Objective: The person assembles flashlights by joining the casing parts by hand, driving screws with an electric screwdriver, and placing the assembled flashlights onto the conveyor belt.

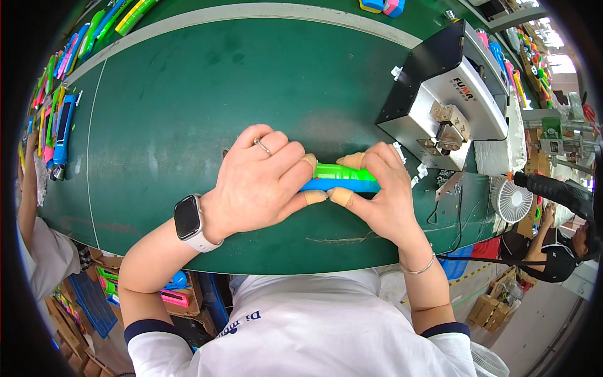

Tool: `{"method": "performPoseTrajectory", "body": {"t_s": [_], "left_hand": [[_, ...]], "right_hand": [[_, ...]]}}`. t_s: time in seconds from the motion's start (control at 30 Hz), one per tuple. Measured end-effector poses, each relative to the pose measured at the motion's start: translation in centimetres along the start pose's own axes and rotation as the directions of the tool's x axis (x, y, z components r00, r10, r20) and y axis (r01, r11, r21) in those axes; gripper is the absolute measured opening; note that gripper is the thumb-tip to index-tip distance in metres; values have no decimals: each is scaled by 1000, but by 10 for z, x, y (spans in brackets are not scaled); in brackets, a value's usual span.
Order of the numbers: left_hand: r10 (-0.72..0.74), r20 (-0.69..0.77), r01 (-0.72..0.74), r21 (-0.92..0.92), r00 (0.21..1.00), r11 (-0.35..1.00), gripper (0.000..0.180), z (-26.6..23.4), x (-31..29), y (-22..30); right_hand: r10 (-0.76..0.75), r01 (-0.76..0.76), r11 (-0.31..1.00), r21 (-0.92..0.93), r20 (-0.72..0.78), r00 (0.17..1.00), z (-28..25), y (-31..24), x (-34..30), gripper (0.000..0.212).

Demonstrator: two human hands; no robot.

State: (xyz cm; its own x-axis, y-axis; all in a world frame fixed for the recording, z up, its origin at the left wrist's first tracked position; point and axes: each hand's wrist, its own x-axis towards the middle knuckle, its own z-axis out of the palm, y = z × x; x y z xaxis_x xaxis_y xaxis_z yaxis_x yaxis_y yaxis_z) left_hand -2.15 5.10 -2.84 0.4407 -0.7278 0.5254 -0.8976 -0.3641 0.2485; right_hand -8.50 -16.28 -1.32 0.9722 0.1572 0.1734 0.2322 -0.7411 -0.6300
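Between my two hands, low over the green bench, lies a long green and blue plastic piece (344,178); its green side faces away from me and its blue side faces me. My left hand (267,173) is closed round its left end, hiding that end. Fingers of my right hand (382,191) curl over the right end, with the thumb pressed along the blue edge. Both thumb tips nearly meet at the middle of the piece. Tan tape or finger covers wrap several of my fingertips. What exactly the piece is, I cannot tell.
A black and silver machine (449,103) stands on the green bench (207,81) to the right, small white parts near its base. Beyond it are a power screwdriver (556,191) and a white fan (512,200). Colourful plastic pieces (61,129) line the left side. Other people sit at both sides.
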Motion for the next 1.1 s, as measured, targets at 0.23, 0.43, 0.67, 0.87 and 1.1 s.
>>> {"method": "performPoseTrajectory", "body": {"t_s": [0.23, 0.43, 0.67, 0.87, 1.1], "left_hand": [[80, 93, -94, 155, 992, 983, 53, -10, 0, 9], [49, 164, -52, 10, 985, 999, 47, -14, 2, -10], [203, 180, -205, -7, 963, 979, 41, -11, 12, -22], [127, 196, -127, -10, 972, 992, 43, -10, 13, -18], [-23, 344, 11, 36, 939, 999, 49, -13, 9, -11]], "right_hand": [[324, -396, 906, 152, 355, 877, -18, -2, 20, 31], [-298, 338, 891, -304, 169, 939, -13, -12, 10, 44], [-567, 587, 719, -373, 175, 805, -3, -2, 20, 46], [-494, 521, 743, -419, 181, 850, -5, -1, 16, 50], [-352, 176, 890, -420, -388, 852, -47, 8, -39, 41]]}}
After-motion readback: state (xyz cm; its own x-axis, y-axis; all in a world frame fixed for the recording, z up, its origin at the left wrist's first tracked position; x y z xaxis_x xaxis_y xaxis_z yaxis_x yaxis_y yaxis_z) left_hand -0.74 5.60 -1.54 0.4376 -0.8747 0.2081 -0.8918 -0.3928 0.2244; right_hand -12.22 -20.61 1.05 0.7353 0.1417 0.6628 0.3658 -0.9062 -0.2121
